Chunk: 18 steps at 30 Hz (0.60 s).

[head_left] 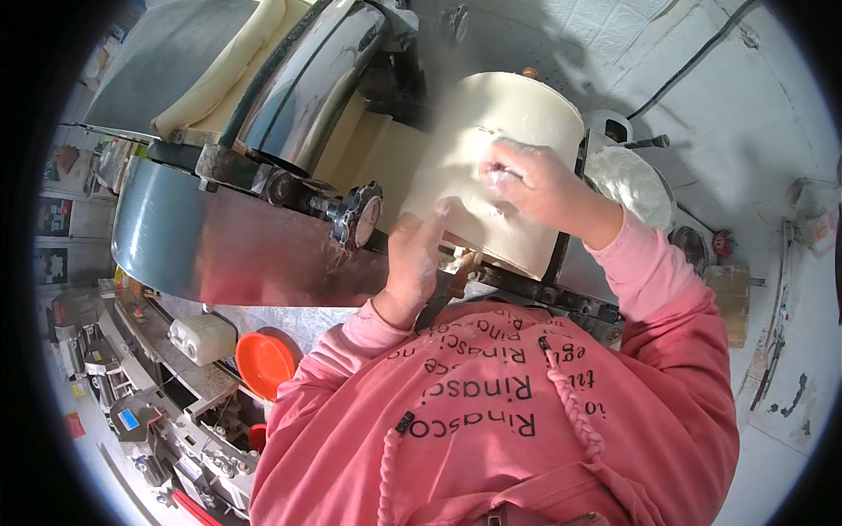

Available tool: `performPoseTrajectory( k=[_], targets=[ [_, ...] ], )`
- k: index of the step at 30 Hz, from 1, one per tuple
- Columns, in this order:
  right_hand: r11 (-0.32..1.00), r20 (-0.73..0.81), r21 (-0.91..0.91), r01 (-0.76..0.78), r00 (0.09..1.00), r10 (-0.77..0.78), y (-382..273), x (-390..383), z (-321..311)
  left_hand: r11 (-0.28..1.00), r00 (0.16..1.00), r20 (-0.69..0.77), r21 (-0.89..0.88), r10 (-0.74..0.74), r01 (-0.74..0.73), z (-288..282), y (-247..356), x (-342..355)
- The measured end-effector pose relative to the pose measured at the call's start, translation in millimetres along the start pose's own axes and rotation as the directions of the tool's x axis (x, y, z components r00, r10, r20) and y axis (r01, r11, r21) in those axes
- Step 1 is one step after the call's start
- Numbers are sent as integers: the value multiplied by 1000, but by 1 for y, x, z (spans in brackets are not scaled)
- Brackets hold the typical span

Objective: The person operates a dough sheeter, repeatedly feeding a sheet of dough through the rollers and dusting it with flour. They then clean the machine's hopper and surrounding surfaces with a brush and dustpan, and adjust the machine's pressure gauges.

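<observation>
A wide pale cream sheet, apparently dough, wraps a roll point(498, 103) on a steel machine point(202, 250), with a soft white haze along its left side. My right hand point(526, 180) is closed against the roll's face, its fingertips coated in white powder; whatever is inside them is too small to make out. My left hand point(414, 254) rests at the roll's lower left, fingers stretched upward against it and partly hidden. A black knob point(355, 215) sits just left of that hand, below a polished curved cover point(303, 79).
Right of the roll is a container of white powder point(627, 184). A folded cream sheet point(210, 70) lies at upper left. At lower left are an orange basin point(263, 364), a plastic jug point(197, 337) and metal equipment point(123, 412). A cable point(684, 66) crosses the upper right.
</observation>
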State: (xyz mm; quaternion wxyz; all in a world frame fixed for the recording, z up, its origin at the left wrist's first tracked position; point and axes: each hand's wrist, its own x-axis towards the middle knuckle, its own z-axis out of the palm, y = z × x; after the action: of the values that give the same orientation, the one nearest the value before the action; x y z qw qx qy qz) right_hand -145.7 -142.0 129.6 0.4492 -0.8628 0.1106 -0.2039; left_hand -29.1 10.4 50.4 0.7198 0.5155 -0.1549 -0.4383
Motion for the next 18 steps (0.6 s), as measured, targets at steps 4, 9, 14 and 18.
performPoseTrajectory(
  k=[4,9,14,18],
  targets=[
    [987,117,-159,20,993,-2,7,2,10,993,998,66,113,5,-12,-7,-4,0],
    [959,169,-285,-1,984,51,10,-1,17,992,993,115,121,22,-36,-7,-7,2],
    [828,321,-546,130,945,63,-2,1,18,981,992,110,178,58,-77,1,-5,1],
    [739,436,-652,169,881,183,-14,14,19,984,992,79,145,96,-107,7,2,-4]
  ],
)
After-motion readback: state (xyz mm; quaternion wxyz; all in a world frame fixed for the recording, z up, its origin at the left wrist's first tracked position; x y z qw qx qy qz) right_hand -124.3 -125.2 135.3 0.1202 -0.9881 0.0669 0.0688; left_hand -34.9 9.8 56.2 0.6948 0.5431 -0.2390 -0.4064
